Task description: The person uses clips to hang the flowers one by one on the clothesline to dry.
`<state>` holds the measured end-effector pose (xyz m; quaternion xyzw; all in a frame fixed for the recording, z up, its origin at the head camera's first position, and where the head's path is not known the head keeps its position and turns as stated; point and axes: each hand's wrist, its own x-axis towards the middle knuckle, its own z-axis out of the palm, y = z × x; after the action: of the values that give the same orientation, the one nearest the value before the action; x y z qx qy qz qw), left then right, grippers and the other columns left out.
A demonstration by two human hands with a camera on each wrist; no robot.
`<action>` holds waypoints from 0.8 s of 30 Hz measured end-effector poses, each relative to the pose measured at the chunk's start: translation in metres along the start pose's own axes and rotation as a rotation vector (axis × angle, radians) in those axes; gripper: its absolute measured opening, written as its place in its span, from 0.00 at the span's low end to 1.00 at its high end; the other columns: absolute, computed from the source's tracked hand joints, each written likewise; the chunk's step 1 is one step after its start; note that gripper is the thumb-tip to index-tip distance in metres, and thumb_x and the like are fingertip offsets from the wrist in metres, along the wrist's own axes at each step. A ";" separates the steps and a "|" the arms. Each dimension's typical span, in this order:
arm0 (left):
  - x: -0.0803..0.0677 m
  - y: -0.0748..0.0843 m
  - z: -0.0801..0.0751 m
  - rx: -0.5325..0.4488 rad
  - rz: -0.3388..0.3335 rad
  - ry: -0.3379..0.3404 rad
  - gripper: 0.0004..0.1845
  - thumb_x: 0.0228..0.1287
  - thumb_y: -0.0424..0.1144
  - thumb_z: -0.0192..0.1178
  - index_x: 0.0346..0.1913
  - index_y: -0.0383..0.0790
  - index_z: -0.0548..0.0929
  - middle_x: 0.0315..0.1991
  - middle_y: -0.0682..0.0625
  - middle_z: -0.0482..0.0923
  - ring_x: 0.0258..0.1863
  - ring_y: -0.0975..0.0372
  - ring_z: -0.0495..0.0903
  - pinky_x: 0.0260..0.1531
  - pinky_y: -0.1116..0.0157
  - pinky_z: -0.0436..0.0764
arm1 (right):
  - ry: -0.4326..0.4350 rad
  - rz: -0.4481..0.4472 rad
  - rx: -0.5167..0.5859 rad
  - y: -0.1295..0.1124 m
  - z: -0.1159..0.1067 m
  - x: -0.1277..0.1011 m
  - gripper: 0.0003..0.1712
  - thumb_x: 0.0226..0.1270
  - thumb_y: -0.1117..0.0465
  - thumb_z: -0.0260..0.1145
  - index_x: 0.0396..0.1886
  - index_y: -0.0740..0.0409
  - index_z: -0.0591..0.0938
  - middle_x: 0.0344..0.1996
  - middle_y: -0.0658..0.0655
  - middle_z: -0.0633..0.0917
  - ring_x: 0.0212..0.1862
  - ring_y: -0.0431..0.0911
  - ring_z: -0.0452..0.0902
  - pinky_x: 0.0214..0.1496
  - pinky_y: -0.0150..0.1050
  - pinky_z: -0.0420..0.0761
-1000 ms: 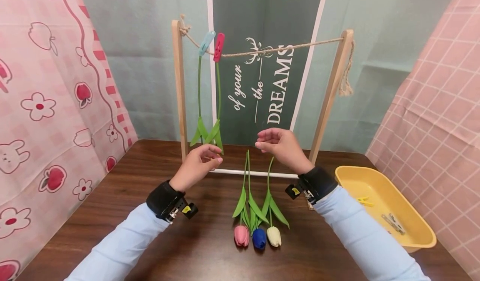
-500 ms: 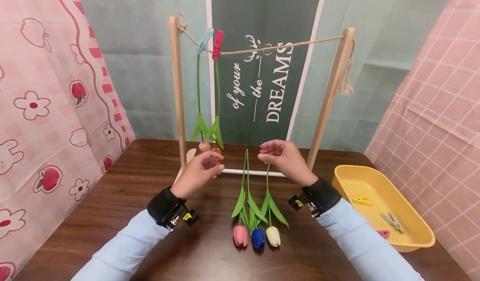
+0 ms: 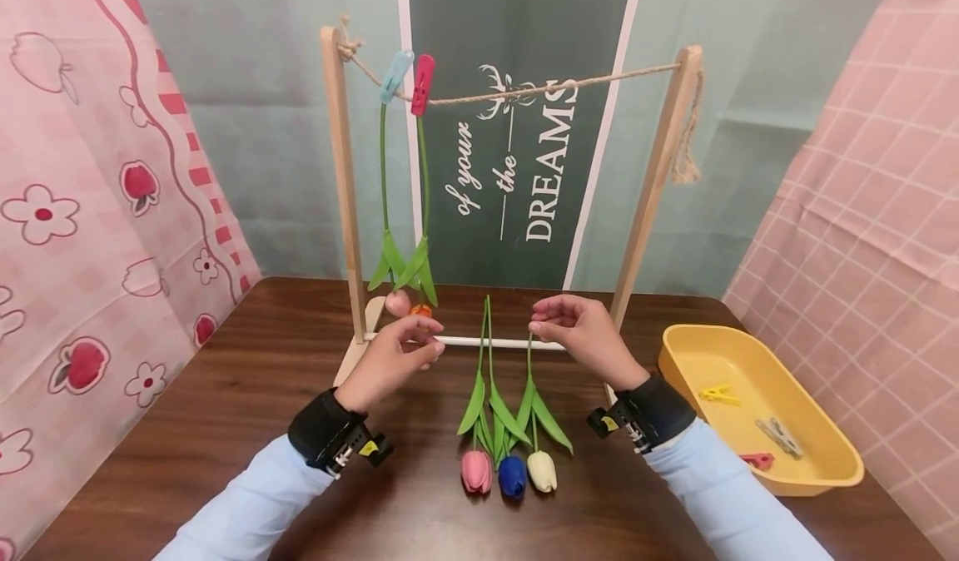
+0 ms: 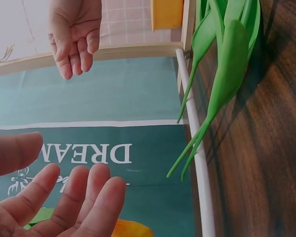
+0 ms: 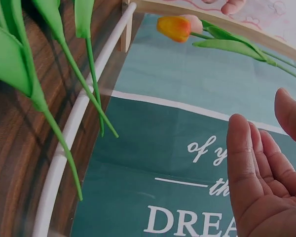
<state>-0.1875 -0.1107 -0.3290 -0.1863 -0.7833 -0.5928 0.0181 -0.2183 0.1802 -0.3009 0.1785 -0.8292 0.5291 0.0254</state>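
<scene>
My left hand (image 3: 395, 354) sits centre-left of the head view, fingers loosely curled, nothing in it. My right hand (image 3: 580, 335) is centre-right, same story: relaxed half-curl, empty. Wrist views confirm both palms bare, fingers apart.

Three tulips lie on the desk (image 3: 225, 428) in the lower middle of the frame, directly between my hands and nearer my body: pink tulip (image 3: 476, 469), blue tulip (image 3: 513, 475), white tulip (image 3: 542, 470). Long axes run roughly bottom-to-top of the frame, heads toward me, stem tips pointing away at the white bar (image 3: 509, 343) of the wooden rack (image 3: 340, 211). The stem tips reach or cross that bar.

Key relation: the white tulip's stem tip ends just below-left of my right hand's fingertips, so the right is nearer to it. The pink tulip's and blue tulip's stems run up the middle, about even between the two hands, maybe a shade closer to the left; hard to call from this angle.

Left hand is just below the two tulips already hanging head-down from the rope (image 3: 547, 88), held by a light blue peg (image 3: 395, 76) and a red peg (image 3: 423, 85) at upper centre-left. Their heads hang just above my left fingertips; touching or not, I can't tell.

Yellow tray (image 3: 839, 469) with spare pegs sits at the right edge, beyond my right wrist.
</scene>
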 end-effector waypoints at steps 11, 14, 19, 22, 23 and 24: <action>-0.002 -0.005 0.003 -0.003 -0.042 -0.014 0.14 0.66 0.32 0.62 0.52 0.31 0.77 0.37 0.42 0.81 0.36 0.54 0.81 0.41 0.51 0.82 | 0.047 0.027 -0.047 0.013 -0.009 -0.017 0.17 0.60 0.66 0.72 0.47 0.70 0.81 0.41 0.63 0.82 0.38 0.54 0.84 0.39 0.39 0.85; -0.001 -0.006 0.005 -0.012 -0.041 -0.026 0.14 0.66 0.33 0.62 0.52 0.32 0.77 0.37 0.41 0.80 0.37 0.52 0.81 0.41 0.50 0.82 | 0.052 0.031 -0.049 0.016 -0.014 -0.019 0.18 0.60 0.65 0.72 0.48 0.70 0.81 0.41 0.63 0.83 0.38 0.51 0.84 0.41 0.41 0.85; -0.004 -0.013 0.008 -0.022 -0.032 -0.052 0.14 0.65 0.33 0.63 0.51 0.32 0.77 0.35 0.42 0.79 0.36 0.49 0.80 0.39 0.52 0.83 | 0.056 0.064 -0.056 0.023 -0.020 -0.027 0.19 0.60 0.63 0.72 0.48 0.69 0.81 0.40 0.62 0.85 0.39 0.52 0.84 0.42 0.41 0.84; -0.006 -0.019 0.010 -0.032 -0.037 -0.068 0.14 0.66 0.33 0.62 0.51 0.30 0.77 0.33 0.42 0.78 0.36 0.49 0.79 0.38 0.51 0.83 | 0.064 0.079 -0.043 0.027 -0.025 -0.032 0.19 0.61 0.63 0.72 0.48 0.70 0.81 0.40 0.62 0.85 0.40 0.54 0.84 0.43 0.42 0.84; -0.006 -0.020 0.010 -0.033 -0.040 -0.071 0.14 0.66 0.33 0.62 0.51 0.30 0.76 0.33 0.43 0.78 0.36 0.48 0.79 0.38 0.52 0.83 | 0.070 0.079 -0.043 0.028 -0.027 -0.034 0.19 0.61 0.63 0.72 0.48 0.70 0.81 0.41 0.63 0.85 0.40 0.54 0.84 0.43 0.42 0.84; -0.007 -0.021 0.011 -0.036 -0.042 -0.075 0.14 0.66 0.33 0.62 0.51 0.30 0.76 0.33 0.43 0.78 0.36 0.47 0.79 0.38 0.52 0.83 | 0.077 0.079 -0.048 0.029 -0.030 -0.036 0.19 0.62 0.63 0.71 0.48 0.70 0.81 0.41 0.63 0.85 0.40 0.52 0.84 0.43 0.41 0.84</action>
<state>-0.1858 -0.1071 -0.3533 -0.1925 -0.7762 -0.5997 -0.0272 -0.1986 0.2270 -0.3213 0.1243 -0.8465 0.5160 0.0408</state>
